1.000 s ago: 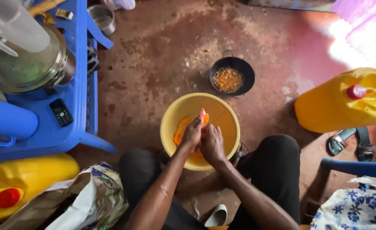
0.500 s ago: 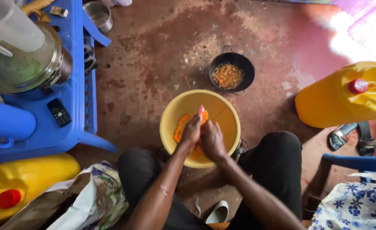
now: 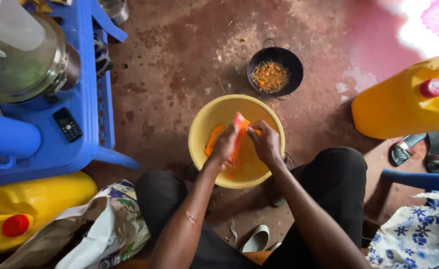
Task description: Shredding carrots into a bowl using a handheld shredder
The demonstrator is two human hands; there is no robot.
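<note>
At frame centre, both hands – left hand (image 3: 225,145), right hand (image 3: 266,143) – grip an orange carrot (image 3: 239,130), its pale-pink tip upward, over the yellow bowl (image 3: 204,127) – orange shavings (image 3: 212,144) lie inside

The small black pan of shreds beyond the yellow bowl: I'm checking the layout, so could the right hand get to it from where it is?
Probably yes. The black pan sits on bare floor just past the yellow bowl, nothing between, though the right hand is busy holding the orange piece.
</note>
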